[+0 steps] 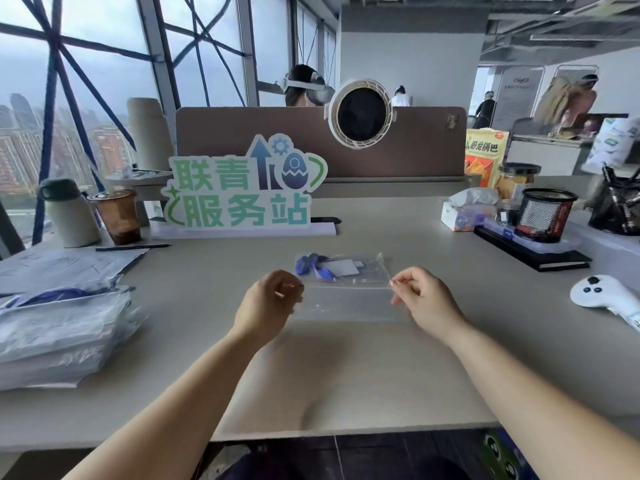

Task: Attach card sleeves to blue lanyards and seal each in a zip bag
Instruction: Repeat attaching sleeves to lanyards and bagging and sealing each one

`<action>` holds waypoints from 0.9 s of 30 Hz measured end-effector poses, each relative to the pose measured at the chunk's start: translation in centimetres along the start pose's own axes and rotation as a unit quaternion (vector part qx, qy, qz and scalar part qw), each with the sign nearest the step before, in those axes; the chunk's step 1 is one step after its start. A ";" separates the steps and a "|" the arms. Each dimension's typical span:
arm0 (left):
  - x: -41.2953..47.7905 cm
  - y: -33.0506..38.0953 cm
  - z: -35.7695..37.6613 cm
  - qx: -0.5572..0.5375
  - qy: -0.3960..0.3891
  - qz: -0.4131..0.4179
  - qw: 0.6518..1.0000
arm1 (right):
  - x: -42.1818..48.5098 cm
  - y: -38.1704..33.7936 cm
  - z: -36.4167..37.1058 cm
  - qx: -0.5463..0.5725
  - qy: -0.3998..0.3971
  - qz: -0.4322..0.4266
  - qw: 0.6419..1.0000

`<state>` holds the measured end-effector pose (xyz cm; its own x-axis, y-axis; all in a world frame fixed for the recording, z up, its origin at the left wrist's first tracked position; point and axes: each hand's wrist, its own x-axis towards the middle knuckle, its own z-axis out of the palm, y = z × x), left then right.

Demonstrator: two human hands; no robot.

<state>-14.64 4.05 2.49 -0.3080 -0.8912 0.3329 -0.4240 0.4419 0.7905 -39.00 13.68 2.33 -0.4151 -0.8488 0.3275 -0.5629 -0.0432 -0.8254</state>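
Observation:
A clear zip bag [346,303] hangs between my two hands above the beige desk [346,368]. My left hand [270,306] pinches its top left corner and my right hand [419,296] pinches its top right corner; the strip along the top is stretched straight between them. The held bag looks empty. Just behind it on the desk lies another zip bag [370,268] with a coiled blue lanyard [311,265] and a white card sleeve [341,267] inside.
A stack of plastic packets with blue lanyards [59,327] sits at the left. A green-lettered sign [239,192] stands at the back. At the right are a tissue box [460,213], a mesh pen cup [543,216], a black notebook [540,254] and a white controller [602,292].

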 end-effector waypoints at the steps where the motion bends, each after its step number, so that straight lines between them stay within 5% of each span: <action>1: 1.0 -0.3 0.4 0.023 0.007 -0.012 1.000 | 1.1 0.3 0.3 -0.022 0.007 0.002 1.000; 7: 4.0 -2.2 2.1 0.222 -0.009 -0.013 0.975 | 4.9 2.9 1.7 -0.266 0.024 0.017 0.964; 10: 4.8 -3.0 2.2 0.227 -0.024 0.016 0.974 | 5.2 3.7 1.5 -0.257 0.019 -0.050 0.965; 15: 4.9 -3.2 2.0 0.267 -0.068 0.020 0.961 | 5.0 3.3 -0.5 -0.058 -0.154 0.019 0.986; 19: 4.0 -2.9 0.5 0.306 -0.183 0.025 0.934 | 3.7 3.1 -2.8 -0.091 -0.311 0.024 0.946; 22: 3.5 -2.8 -0.3 0.319 -0.217 0.041 0.922 | 3.7 3.5 -2.0 -0.106 -0.260 -0.007 0.960; 27: 3.6 -2.9 -0.3 0.255 -0.182 0.031 0.949 | 3.3 3.2 -0.7 -0.073 -0.152 -0.026 0.985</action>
<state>-14.24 -0.46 1.56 -0.5800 -0.8088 0.0976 -0.7243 0.5668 0.3926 -42.64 11.12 1.06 -0.1625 -0.9669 0.1968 -0.6840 -0.0334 -0.7287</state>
